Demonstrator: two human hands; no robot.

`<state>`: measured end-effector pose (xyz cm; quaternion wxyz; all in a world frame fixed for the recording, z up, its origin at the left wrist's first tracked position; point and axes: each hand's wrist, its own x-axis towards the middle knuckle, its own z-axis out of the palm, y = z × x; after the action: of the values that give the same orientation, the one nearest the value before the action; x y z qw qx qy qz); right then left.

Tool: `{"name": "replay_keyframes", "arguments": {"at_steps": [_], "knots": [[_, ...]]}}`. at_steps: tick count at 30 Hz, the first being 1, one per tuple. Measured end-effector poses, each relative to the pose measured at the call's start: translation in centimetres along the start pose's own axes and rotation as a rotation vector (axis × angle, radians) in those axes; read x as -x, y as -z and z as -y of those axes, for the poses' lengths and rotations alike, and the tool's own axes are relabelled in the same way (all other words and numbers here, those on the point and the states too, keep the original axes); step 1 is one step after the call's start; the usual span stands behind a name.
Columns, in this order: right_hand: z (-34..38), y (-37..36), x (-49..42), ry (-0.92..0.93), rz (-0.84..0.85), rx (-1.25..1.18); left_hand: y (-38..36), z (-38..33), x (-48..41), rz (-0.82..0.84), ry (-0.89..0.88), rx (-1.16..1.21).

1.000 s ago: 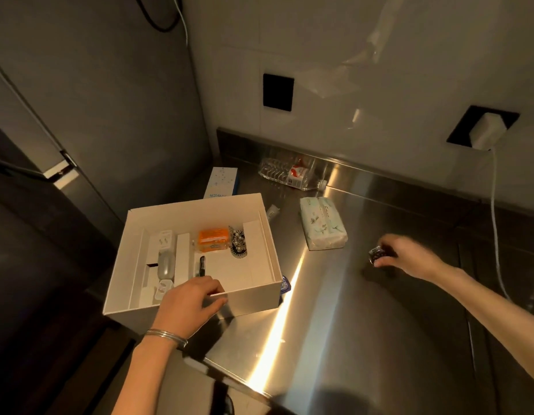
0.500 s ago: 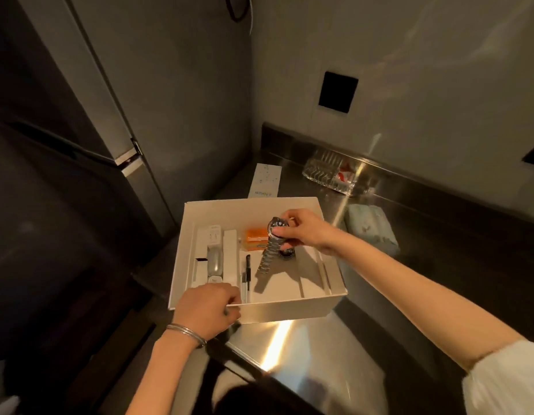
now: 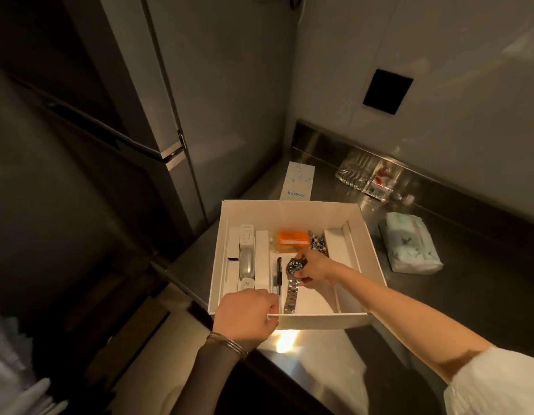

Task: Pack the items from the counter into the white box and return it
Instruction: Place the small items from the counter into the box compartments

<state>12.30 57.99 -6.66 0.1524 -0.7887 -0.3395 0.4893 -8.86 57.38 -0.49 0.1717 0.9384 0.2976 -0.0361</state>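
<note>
Head view: the right hand [image 3: 315, 269] pinches a watch [image 3: 292, 284] by its case inside the box [image 3: 289, 208], strap trailing beside a pen [image 3: 279, 275]. The left hand [image 3: 244, 316] grips the near wall. Packing is mid-step; next, likely, release the watch and fetch the tissue pack [image 3: 409, 242] from the counter [image 3: 457, 298].

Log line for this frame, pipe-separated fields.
step: watch placement | left hand: grips white box front wall | right hand: pinches watch inside box | counter: tissue pack, plastic bottle, Anker carton
</note>
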Motion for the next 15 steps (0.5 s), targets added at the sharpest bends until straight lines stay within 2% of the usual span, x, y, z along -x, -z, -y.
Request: {"name": "replay_keyframes", "arguments": {"at_steps": [5,8,11,15], "knots": [[-0.3,-0.3,-0.6,0.221,-0.076,0.153,0.2,-0.2,0.0,0.018,0.013,0.016],[-0.2,-0.1,-0.9,0.261,-0.100,0.227,0.2,-0.2,-0.1,0.030,0.018,0.020],[-0.4,0.2,-1.2,0.294,-0.152,0.424,0.2,-0.2,-0.1,0.035,0.018,0.016],[-1.3,0.2,-1.2,0.236,-0.159,0.531,0.2,-0.2,-0.1,0.032,0.021,0.028]]}}
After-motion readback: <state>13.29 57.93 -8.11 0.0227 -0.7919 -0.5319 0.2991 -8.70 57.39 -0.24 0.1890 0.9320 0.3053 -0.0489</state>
